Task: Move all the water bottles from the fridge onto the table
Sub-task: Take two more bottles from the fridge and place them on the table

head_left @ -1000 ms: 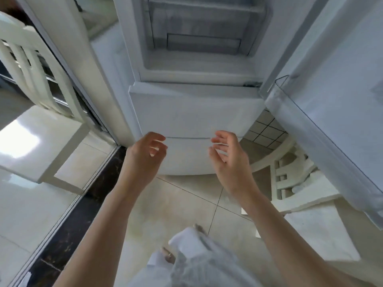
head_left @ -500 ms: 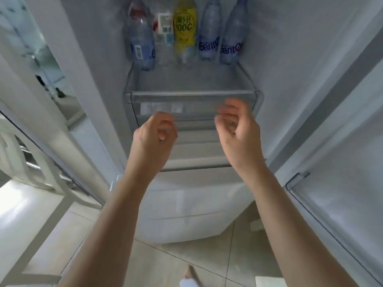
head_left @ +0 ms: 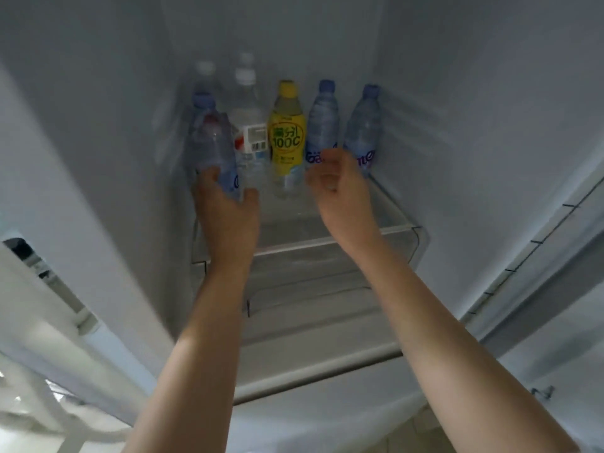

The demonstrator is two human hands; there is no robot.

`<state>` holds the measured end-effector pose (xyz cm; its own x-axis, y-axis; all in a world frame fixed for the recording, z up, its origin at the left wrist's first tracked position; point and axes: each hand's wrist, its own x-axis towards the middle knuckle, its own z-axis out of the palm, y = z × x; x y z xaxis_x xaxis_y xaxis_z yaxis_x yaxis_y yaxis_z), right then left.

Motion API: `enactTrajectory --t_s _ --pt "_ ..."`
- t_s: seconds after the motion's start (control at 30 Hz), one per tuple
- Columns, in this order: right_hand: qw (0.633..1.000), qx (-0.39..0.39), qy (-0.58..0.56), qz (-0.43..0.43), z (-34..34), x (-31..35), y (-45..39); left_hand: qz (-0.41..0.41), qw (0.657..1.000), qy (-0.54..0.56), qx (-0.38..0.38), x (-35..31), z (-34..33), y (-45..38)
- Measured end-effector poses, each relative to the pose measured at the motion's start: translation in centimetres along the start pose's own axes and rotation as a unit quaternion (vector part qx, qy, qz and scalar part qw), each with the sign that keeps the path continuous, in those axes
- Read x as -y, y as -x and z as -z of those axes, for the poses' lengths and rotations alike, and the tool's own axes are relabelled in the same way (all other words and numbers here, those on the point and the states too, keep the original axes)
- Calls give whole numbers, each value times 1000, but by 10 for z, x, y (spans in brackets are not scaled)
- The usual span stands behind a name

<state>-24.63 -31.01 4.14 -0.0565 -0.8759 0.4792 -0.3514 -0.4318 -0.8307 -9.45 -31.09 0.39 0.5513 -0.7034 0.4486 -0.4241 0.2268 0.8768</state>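
White plastic walls of the fridge fill almost all of your view, and its door stands open at your right side. Below the bottles you see the clear shelf, with a second clear ledge under it.

Your two bare arms reach up and forward into the fridge. Your left hand is at the leftmost blue-capped water bottle; the fingers and thumb are curled round its lower part and grip it, and this bottle leans a little to the left. Your right hand is in front of the lower part of the third water bottle; the fingers are bent and slightly apart, but you cannot tell from this view if they already touch the bottle.

Five bottles stand in a row at the back of the shelf. From left to right: the gripped water bottle, a clear bottle with a white cap and a white label, a yellow drink bottle with a yellow cap, the blue-capped bottle at your right hand, and one more blue-capped water bottle near the right wall. The bottles stand just beside each other. All the water bottles are inside the fridge.
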Motion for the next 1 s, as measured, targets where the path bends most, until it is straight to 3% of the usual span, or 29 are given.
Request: enactTrajectory --t_s 0.23,0.63,1.0 --pt "998 0 -31 -56 -35 -27 -52 88 991 -34 -97 19 -33 -37" --pt "988 88 -28 -121 -57 -56 -108 9 993 -27 -117 52 -52 -71" --pt "992 75 -10 -99 -83 -80 -119 27 986 -78 -148 48 -49 -49"
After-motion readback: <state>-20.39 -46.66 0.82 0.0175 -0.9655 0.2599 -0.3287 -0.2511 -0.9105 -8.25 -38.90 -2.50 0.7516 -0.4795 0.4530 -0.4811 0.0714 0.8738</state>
